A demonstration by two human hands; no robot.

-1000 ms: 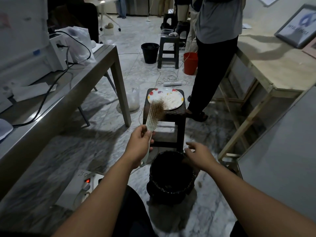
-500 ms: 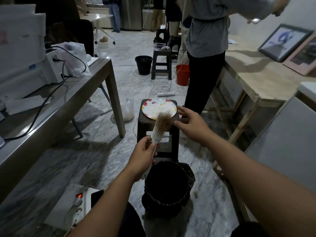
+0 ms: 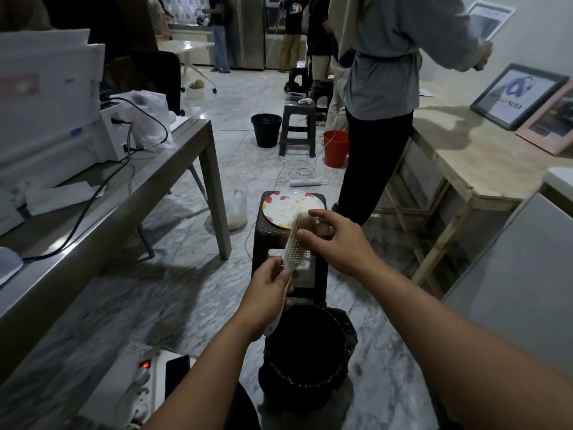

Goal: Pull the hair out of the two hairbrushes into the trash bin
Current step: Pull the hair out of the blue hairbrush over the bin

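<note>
At centre frame we see the left hand (image 3: 269, 297) wrapped closed around the handle of a pale hairbrush (image 3: 296, 243), which it holds tilted, head pointing up and away toward the upper right. The right hand (image 3: 336, 240) reaches in from the lower right; its fingers (image 3: 313, 235) are curled and pinched at the bristle face, where we note a brownish tuft of hair (image 3: 310, 223) near the brush tip. We cannot tell how much hair the fingertips have actually caught.

Directly below the hands, at lower centre, stands the black trash bin (image 3: 305, 352), lined with a dark bag, its mouth open upward. Behind the brush, a dark stool (image 3: 263, 234) carries a white plate (image 3: 282, 206) with coloured spots. We see only this one brush.

At left runs a grey table (image 3: 148, 193); at lower left lies a white power strip (image 3: 139, 386) with a lit red switch. A standing person (image 3: 381, 88) occupies the upper right.
</note>
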